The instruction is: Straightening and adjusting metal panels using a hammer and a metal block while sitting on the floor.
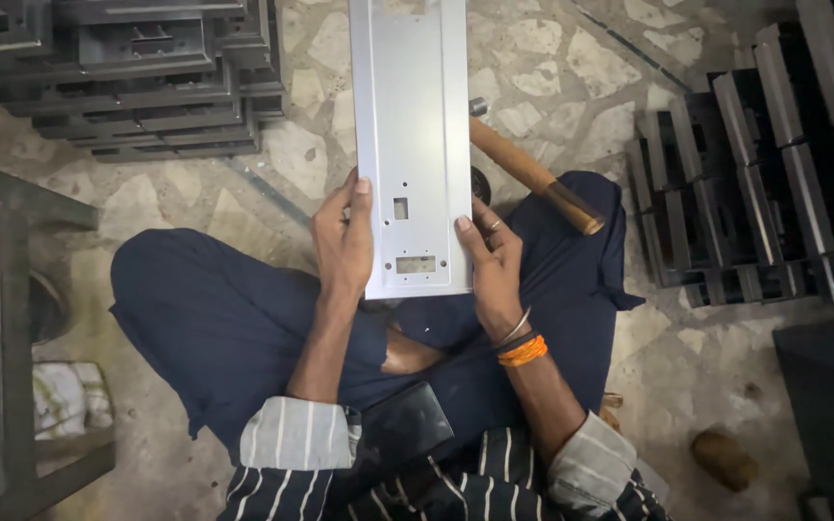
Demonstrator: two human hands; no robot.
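A long grey sheet-metal panel with small rectangular cutouts and holes is held flat in front of me, over my crossed legs. My left hand grips its lower left edge, thumb on top. Along the lower right edge my right hand holds it, thumb on the face. A wooden-handled hammer lies on the floor behind the panel, its handle resting by my right knee.
A stack of dark metal parts sits on the stone floor at top left. Rows of similar dark metal pieces stand at the right. A metal frame is at the left. A black block lies in my lap.
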